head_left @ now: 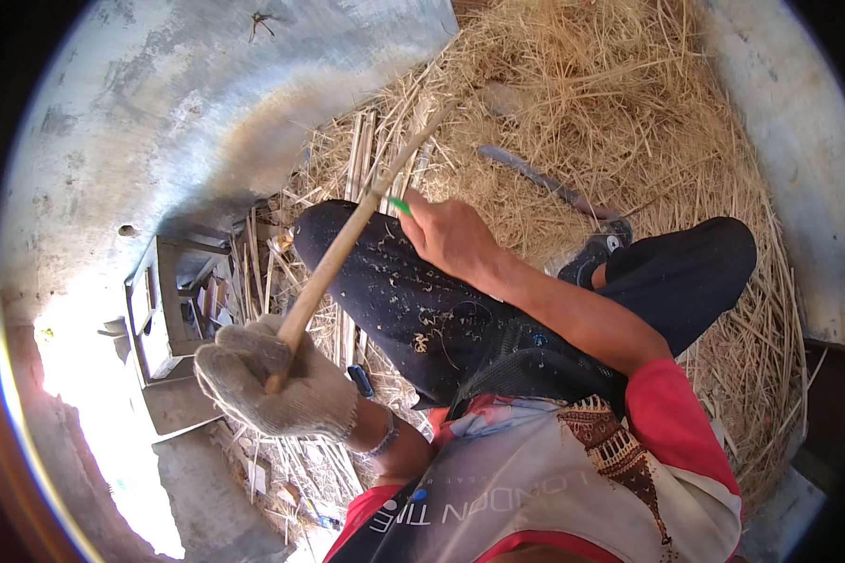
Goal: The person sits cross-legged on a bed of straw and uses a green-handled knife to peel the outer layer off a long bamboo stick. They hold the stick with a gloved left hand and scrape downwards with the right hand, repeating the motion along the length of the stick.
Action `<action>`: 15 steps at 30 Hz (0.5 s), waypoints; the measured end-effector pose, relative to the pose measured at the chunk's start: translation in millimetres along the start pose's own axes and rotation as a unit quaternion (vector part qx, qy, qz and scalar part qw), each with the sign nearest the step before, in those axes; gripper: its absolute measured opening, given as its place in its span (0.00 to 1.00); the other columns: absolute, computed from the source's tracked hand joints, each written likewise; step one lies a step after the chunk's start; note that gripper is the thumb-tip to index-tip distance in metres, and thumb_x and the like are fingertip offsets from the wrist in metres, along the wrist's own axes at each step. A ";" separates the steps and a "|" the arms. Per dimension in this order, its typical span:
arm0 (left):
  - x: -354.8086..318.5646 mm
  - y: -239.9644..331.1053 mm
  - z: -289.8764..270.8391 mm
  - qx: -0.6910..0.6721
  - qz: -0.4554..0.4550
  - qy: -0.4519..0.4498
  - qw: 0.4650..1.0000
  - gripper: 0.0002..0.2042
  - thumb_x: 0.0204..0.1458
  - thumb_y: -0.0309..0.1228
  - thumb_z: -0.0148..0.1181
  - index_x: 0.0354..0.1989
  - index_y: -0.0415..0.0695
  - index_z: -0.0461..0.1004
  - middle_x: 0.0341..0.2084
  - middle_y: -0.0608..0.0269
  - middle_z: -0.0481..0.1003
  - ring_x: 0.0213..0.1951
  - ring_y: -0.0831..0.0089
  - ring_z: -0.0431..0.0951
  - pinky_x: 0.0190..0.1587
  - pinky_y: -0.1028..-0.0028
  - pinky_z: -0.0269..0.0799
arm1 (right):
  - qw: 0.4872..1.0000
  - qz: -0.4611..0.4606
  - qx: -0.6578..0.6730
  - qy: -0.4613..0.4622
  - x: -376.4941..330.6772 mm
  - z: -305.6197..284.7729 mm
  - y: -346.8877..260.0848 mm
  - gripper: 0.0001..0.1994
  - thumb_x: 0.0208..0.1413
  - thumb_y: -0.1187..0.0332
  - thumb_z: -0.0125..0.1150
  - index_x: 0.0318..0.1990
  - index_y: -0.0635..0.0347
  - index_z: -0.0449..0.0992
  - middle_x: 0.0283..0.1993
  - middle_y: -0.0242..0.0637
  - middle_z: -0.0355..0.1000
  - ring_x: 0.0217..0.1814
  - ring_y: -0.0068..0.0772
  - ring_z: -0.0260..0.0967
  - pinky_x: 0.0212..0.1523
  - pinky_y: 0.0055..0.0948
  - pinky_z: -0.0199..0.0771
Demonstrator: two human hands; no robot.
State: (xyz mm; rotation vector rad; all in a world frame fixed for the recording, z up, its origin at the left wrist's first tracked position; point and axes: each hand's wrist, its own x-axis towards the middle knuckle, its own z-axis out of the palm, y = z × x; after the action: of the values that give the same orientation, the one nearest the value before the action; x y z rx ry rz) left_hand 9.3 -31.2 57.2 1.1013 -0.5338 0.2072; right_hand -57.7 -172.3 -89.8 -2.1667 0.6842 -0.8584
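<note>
left hand [277, 389]: gloved, fist closed round bamboo stick [347, 235] | right hand [449, 235]: bare, pinching green-handled tool [399, 205] against stick | stick: slanted across raised knee [376, 272] | around: straw [610, 113], long knife [545, 183]

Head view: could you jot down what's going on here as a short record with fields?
Left hand: left hand in a grey knit glove, closed around the lower end of a bamboo stick
Right hand: bare right hand rests on the knee beside the stick, gripping something with a green tip; what it is cannot be told
Stick: slants up and away across the dark trouser leg
Ground: heap of straw-like shavings with a long blade lying on it
Nearby: split strips, grey crate
</note>
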 end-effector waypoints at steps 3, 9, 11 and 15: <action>-11.1 4.9 13.9 0.121 0.078 0.014 0.989 0.16 0.64 0.34 0.47 0.22 0.46 0.57 0.17 0.70 0.54 0.18 0.81 0.54 0.24 0.80 0.60 | 0.997 -0.016 -0.051 0.062 -1.3 4.9 33.5 0.09 0.63 0.68 0.55 0.37 0.65 0.69 0.13 0.46 0.66 0.14 0.48 0.70 0.14 0.43 0.67; 11.0 -4.4 -2.7 -0.049 -0.009 -0.012 0.999 0.14 0.62 0.35 0.49 0.23 0.46 0.64 0.15 0.70 0.55 0.18 0.81 0.56 0.23 0.80 0.58 | 0.997 -0.060 -0.044 0.016 1.7 4.6 11.5 0.13 0.68 0.65 0.48 0.44 0.69 0.71 0.13 0.35 0.66 0.10 0.33 0.64 0.09 0.31 0.63; 3.9 -2.0 4.1 -0.008 -0.003 0.022 1.000 0.14 0.63 0.35 0.49 0.23 0.47 0.64 0.14 0.70 0.57 0.17 0.81 0.56 0.23 0.80 0.57 | 0.997 0.073 -0.009 -0.027 0.9 5.4 29.9 0.11 0.67 0.67 0.47 0.45 0.68 0.69 0.15 0.37 0.68 0.12 0.34 0.66 0.10 0.35 0.65; 5.7 -0.5 2.0 -0.028 -0.038 0.077 0.996 0.15 0.63 0.36 0.51 0.23 0.47 0.63 0.14 0.71 0.57 0.17 0.82 0.56 0.22 0.80 0.58 | 0.988 0.119 -0.068 -0.078 15.1 -2.0 55.7 0.09 0.65 0.69 0.48 0.45 0.67 0.70 0.17 0.39 0.68 0.13 0.35 0.67 0.11 0.34 0.66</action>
State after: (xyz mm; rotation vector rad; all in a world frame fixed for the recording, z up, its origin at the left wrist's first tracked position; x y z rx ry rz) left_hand 13.8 -33.7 60.3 1.0397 -0.3582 0.2072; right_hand -61.2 -217.7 -125.4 -2.1866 0.9221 -0.5258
